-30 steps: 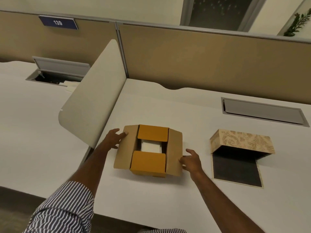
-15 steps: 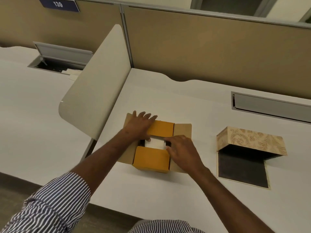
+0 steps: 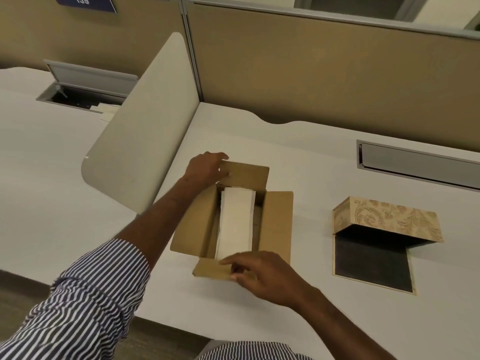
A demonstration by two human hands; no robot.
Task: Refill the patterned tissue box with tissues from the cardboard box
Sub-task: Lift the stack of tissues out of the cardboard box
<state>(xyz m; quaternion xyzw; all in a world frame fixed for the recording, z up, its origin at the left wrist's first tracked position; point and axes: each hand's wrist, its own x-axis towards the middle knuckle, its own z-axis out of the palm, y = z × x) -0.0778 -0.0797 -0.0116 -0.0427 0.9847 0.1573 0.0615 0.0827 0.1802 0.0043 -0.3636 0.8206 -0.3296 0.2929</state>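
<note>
Two hands hold the carton (image 3: 200,229) open on the bench (image 3: 311,157): left hand (image 3: 206,168) fingers pinch its far flap (image 3: 246,172), right hand (image 3: 262,275) fingers pinch the near flap (image 3: 210,268). White tissues (image 3: 236,224) lie inside. Patterned box (image 3: 389,219) sits open, well right.

Both inner flaps of the cardboard box (image 3: 233,219) were folded outward: left hand (image 3: 207,167) drew the far flap back, right hand (image 3: 265,276) pressed the near flap down. The white tissues (image 3: 236,224), earlier mostly covered, were fully exposed
</note>
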